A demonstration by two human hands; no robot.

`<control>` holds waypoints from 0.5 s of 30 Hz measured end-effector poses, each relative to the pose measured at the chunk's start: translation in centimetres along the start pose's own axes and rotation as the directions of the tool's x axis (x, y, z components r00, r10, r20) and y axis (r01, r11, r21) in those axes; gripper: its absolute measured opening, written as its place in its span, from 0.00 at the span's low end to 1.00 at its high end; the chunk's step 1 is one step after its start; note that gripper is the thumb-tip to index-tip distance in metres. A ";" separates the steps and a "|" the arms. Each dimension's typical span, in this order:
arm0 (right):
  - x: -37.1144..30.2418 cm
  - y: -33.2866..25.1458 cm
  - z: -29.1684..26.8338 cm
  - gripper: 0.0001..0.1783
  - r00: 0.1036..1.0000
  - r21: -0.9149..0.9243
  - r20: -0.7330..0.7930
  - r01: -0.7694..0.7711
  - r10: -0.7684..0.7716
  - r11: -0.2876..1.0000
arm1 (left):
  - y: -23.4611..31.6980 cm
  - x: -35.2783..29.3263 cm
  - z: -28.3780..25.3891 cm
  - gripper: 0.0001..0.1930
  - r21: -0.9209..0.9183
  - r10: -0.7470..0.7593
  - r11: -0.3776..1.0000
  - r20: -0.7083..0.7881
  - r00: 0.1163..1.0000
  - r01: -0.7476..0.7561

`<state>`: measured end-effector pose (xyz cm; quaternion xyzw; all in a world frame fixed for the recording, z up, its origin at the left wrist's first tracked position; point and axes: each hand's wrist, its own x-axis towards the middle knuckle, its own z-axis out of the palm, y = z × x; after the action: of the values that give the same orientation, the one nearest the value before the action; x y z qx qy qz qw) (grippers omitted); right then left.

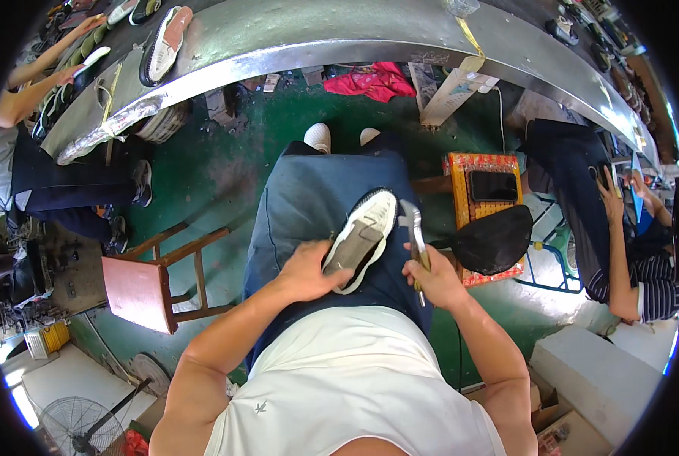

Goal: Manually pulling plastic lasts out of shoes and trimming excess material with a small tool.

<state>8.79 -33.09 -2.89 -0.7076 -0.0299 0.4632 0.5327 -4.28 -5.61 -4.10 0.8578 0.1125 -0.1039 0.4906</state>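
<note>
Across my lap lies a shoe upper (362,232), white and grey-brown, with its white toe end tilted away to the right. The dark opening along its right side shows. My left hand (311,271) is closed round its near left side, the thumb laid over the upper. My right hand (434,275) grips metal pincers (412,224) by the handles, their curved steel head pointing up beside the shoe's right edge. A small gap separates the pincers from the shoe. My right palm hides part of the handles. A dark blue apron (294,197) covers my lap beneath the shoe.
A metal-topped bench (294,34) curves across the far side, with another shoe (165,45) on it. To the right, a woven-top stool (461,190) bears a phone (494,186) and a black cap (495,239). A wooden stool (138,289) stands left. Co-workers sit on both sides.
</note>
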 end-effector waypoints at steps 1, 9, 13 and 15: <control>-0.5 -0.3 0.4 0.22 1.000 -0.142 0.030 0.013 -0.009 0.990 | 1.0 0.4 -0.1 0.31 0.231 -0.036 0.972 -0.035 0.999 0.043; 0.0 -3.5 -0.1 0.15 0.916 -0.483 0.387 0.103 0.106 0.870 | 1.3 1.3 0.4 0.08 0.068 0.074 0.996 -0.222 0.972 -0.061; 0.3 -5.0 0.4 0.15 0.861 -0.221 0.428 -0.197 0.277 0.955 | 2.0 0.9 0.9 0.07 0.117 0.188 0.980 -0.247 0.951 -0.163; 0.7 -5.0 0.9 0.13 0.880 -0.194 0.430 -0.129 0.203 0.973 | 1.9 0.8 1.2 0.07 0.131 0.212 0.974 -0.247 0.945 -0.184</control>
<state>10.82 -29.92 0.59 -0.6224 -0.1275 0.6534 0.4115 -3.08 -7.57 -3.35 0.8958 0.0832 0.0535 0.4333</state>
